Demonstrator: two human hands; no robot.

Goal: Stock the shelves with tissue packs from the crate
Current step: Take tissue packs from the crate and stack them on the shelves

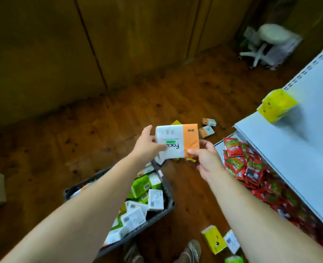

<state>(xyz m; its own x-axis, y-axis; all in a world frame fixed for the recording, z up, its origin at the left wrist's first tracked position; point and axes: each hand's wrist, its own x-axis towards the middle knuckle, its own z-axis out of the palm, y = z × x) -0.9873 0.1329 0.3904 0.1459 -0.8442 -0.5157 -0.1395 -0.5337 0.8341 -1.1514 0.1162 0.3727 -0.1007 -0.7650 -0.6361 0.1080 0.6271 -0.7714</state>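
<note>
Crate (168, 188) at your feet is loaded, so plenty left; your left hand (147, 147) and right hand (204, 158) both pinch one orange-white tissue pack (176, 143) mid-air, yellow pack (276, 105) already shelved on the white shelf (299, 149) beyond

Dim, warm light; wide-angle bending at edges; motion blur smears the right side.

A small shop: white slotted metal shelving (299, 158) at 3 o'clock holds heaped red snack sachets (251, 168); a dark grey plastic crate (171, 201) of tissue packs (155, 199) sits at 6 o'clock.
</note>
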